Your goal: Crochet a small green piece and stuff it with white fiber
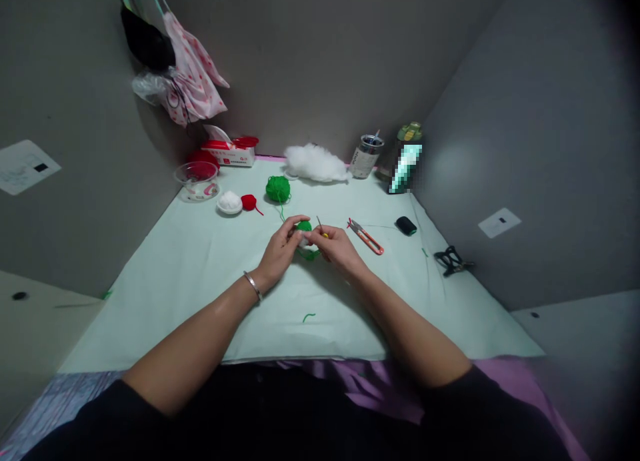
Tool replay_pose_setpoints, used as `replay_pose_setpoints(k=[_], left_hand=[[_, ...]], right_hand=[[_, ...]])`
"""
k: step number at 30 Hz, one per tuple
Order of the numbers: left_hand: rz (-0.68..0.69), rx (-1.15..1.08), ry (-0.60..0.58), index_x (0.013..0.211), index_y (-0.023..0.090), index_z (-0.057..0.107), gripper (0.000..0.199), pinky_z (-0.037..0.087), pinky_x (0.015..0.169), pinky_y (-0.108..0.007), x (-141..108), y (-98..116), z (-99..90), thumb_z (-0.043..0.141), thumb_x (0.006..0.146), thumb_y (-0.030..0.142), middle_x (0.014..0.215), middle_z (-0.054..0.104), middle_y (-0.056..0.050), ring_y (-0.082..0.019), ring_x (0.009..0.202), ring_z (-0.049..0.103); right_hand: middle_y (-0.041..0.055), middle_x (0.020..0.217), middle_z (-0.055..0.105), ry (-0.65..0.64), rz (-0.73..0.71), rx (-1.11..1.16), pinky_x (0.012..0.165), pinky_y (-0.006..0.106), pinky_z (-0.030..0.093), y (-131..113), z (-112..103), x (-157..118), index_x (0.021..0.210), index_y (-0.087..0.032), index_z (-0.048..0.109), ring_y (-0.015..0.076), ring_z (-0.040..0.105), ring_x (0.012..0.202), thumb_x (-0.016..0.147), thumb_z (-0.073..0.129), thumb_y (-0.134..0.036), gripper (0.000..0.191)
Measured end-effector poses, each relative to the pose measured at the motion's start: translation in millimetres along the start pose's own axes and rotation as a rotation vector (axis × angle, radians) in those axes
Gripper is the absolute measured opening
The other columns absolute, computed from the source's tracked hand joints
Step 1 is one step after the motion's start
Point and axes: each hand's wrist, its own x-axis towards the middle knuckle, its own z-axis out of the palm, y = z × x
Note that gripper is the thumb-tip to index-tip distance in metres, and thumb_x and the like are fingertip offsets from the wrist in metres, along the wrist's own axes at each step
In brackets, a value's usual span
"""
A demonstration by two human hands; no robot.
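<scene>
My left hand (278,253) is closed around a small green crochet piece (304,227) with some white showing below the green. Close against it, my right hand (340,249) grips a crochet hook (325,235) that has a yellow handle; its thin metal shaft points up and away. The right fingertips meet the piece, and its underside is partly hidden by both hands. Green yarn loops hang under the fingers. A strand runs back towards a green yarn ball (278,189) on the table.
Thread snips (367,237) and a small black object (406,225) lie right of my hands; a black stand (451,261) is farther right. Behind are white stuffing (317,163), a tin (367,157), a phone (405,169), red yarn (249,202), a white bowl (229,209) and a clear tub (198,182).
</scene>
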Motion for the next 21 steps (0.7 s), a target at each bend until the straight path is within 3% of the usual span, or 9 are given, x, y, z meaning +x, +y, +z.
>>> replay_pose_setpoints(k=[5,11,17,21], left_hand=[[-0.061,-0.071,-0.076,0.125,0.019,0.068,0.036,0.052,0.080,-0.030,2.2,0.5,-2.2,0.063,0.095,0.038,0.089,0.069,-0.002,-0.017,0.081,0.064],[-0.097,-0.121,-0.109,0.123,0.016,0.068,0.042,0.052,0.076,-0.029,9.1,0.7,-9.9,0.075,0.085,0.033,0.081,0.069,-0.001,-0.016,0.076,0.064],[-0.131,-0.142,-0.029,0.106,0.017,0.068,0.028,0.053,0.070,-0.028,9.0,-5.5,-4.5,0.072,0.082,0.029,0.078,0.067,0.001,-0.015,0.070,0.063],[-0.177,-0.154,0.029,0.091,0.018,0.065,0.015,0.050,0.059,-0.024,7.7,-9.8,-0.7,0.070,0.080,0.028,0.070,0.062,0.003,-0.013,0.062,0.058]], right_hand=[[-0.0063,0.053,0.046,0.062,-0.065,-0.067,0.052,0.025,0.023,-0.9,-3.0,0.7,0.062,-0.019,0.060,0.0083,0.032,0.054,0.073,0.081,-0.052,0.041],[-0.0041,0.058,0.052,-0.032,-0.099,-0.133,0.055,0.026,0.027,-5.9,-7.2,-2.8,0.072,-0.018,0.066,0.0104,0.035,0.055,0.085,0.065,-0.046,0.031],[-0.0028,0.065,0.056,-0.035,-0.170,-0.249,0.064,0.028,0.031,-10.8,5.9,-14.4,0.072,-0.020,0.063,0.0138,0.044,0.065,0.084,0.061,-0.031,0.016],[-0.0041,0.064,0.053,-0.031,-0.186,-0.276,0.065,0.028,0.030,-13.1,13.6,-19.4,0.070,-0.021,0.061,0.0136,0.041,0.064,0.083,0.061,-0.026,0.014]])
